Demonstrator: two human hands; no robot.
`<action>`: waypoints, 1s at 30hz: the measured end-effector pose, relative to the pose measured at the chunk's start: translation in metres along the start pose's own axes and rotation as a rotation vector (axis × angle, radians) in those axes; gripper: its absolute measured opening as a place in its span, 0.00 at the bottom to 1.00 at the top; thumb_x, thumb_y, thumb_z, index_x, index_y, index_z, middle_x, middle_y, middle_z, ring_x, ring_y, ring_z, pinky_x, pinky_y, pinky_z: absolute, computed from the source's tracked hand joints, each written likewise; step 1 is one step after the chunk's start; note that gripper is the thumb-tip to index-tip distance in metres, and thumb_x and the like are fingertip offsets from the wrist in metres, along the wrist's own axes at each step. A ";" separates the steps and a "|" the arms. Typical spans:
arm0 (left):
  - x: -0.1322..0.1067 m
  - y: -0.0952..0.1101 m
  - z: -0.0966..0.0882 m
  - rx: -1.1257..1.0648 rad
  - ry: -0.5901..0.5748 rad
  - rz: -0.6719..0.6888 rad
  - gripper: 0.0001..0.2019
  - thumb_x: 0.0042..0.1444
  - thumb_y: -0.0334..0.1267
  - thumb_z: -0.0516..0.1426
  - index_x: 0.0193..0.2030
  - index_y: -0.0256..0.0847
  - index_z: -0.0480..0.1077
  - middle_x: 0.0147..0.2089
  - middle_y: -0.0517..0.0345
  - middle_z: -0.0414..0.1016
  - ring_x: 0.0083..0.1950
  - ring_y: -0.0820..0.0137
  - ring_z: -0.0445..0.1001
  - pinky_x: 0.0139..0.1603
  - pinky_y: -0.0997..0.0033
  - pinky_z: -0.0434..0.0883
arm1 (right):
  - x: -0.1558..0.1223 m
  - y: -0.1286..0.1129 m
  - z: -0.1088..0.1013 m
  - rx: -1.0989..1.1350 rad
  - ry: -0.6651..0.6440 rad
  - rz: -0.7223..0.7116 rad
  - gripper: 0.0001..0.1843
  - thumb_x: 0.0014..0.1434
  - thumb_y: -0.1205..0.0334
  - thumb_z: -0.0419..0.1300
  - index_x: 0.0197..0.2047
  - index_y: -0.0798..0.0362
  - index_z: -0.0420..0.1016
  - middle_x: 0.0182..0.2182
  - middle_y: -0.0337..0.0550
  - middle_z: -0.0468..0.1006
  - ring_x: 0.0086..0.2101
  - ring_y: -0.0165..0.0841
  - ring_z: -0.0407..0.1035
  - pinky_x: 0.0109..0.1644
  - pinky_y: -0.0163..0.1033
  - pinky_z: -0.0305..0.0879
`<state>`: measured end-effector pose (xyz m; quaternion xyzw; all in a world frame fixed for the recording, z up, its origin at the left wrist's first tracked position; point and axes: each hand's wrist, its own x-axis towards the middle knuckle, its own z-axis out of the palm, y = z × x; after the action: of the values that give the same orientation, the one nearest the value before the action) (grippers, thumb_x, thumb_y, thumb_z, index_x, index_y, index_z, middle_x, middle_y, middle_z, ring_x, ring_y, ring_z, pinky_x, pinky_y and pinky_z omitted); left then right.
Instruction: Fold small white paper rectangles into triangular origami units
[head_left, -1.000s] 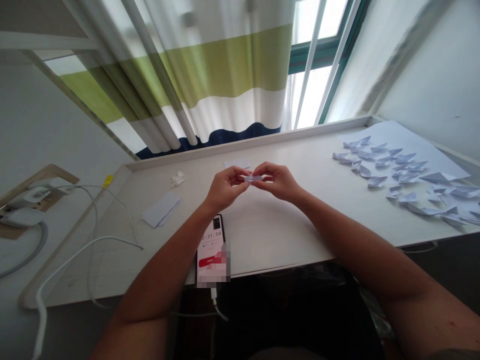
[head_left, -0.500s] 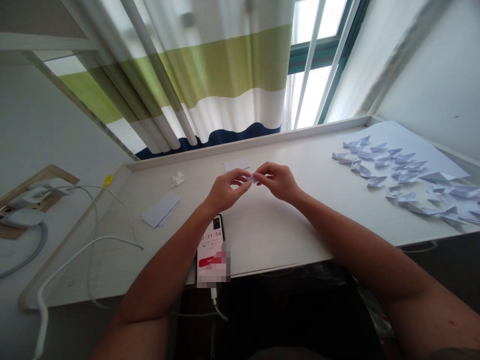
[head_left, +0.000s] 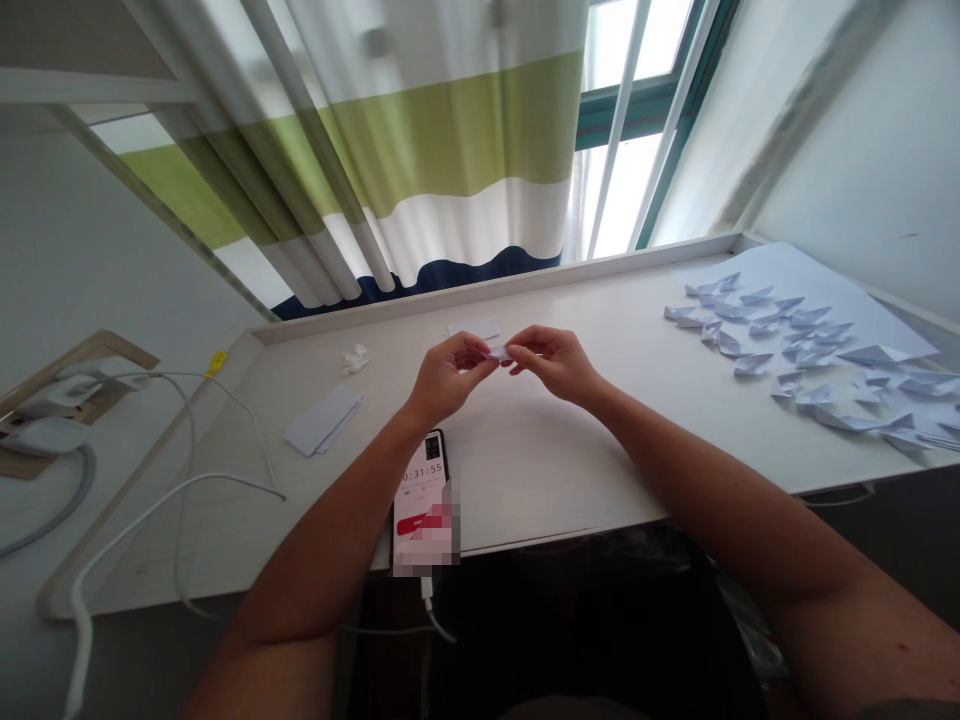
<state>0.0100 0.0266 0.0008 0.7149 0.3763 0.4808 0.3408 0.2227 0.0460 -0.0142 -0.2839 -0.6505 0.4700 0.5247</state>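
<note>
A small folded piece of white paper [head_left: 499,353] is pinched between my two hands above the middle of the desk. My left hand [head_left: 453,372] grips its left end with thumb and fingers. On the other end, the thumb and fingertips of my right hand [head_left: 551,358] are closed. The fingers cover most of the paper, so its exact shape is hard to make out. Just behind my hands a flat white paper sheet [head_left: 480,328] lies on the desk.
Many folded paper shapes [head_left: 810,317] stand at the right, some on a large white sheet [head_left: 795,268]. At left lie paper slips [head_left: 324,420], a crumpled paper [head_left: 355,359] and a white cable [head_left: 225,481]. A phone [head_left: 421,500] showing a timer rests at the desk's [head_left: 540,490] front edge.
My fingers have shifted slightly on the folded paper, and more of it shows between them. My left hand has tilted a little. The phone's timer has advanced.
</note>
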 end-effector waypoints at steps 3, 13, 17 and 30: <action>0.000 0.000 0.000 -0.040 0.035 -0.019 0.14 0.57 0.44 0.73 0.42 0.40 0.77 0.40 0.53 0.86 0.42 0.65 0.85 0.49 0.61 0.82 | -0.001 0.000 0.000 0.010 -0.014 -0.005 0.29 0.49 0.37 0.80 0.40 0.51 0.83 0.37 0.45 0.86 0.37 0.39 0.82 0.43 0.50 0.85; 0.000 -0.002 0.004 -0.159 0.039 -0.087 0.20 0.53 0.49 0.76 0.40 0.41 0.74 0.36 0.54 0.86 0.40 0.63 0.87 0.45 0.60 0.82 | 0.003 0.006 0.000 0.151 0.015 0.017 0.33 0.44 0.40 0.84 0.44 0.49 0.78 0.35 0.43 0.88 0.37 0.41 0.85 0.47 0.50 0.83; 0.001 -0.001 0.004 -0.183 0.032 -0.123 0.22 0.52 0.47 0.77 0.48 0.41 0.76 0.37 0.55 0.87 0.40 0.63 0.87 0.45 0.61 0.82 | 0.003 0.005 0.002 0.174 0.015 0.038 0.32 0.43 0.41 0.84 0.42 0.50 0.79 0.36 0.43 0.88 0.39 0.42 0.85 0.49 0.51 0.84; 0.001 0.001 0.003 -0.112 -0.044 -0.119 0.20 0.57 0.55 0.73 0.39 0.38 0.82 0.34 0.50 0.86 0.36 0.65 0.83 0.38 0.66 0.77 | 0.000 0.002 0.004 0.181 -0.003 0.059 0.27 0.47 0.45 0.84 0.43 0.51 0.84 0.37 0.44 0.88 0.39 0.40 0.84 0.48 0.49 0.82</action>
<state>0.0131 0.0260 0.0013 0.6815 0.3831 0.4641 0.4164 0.2183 0.0454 -0.0160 -0.2535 -0.5975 0.5428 0.5330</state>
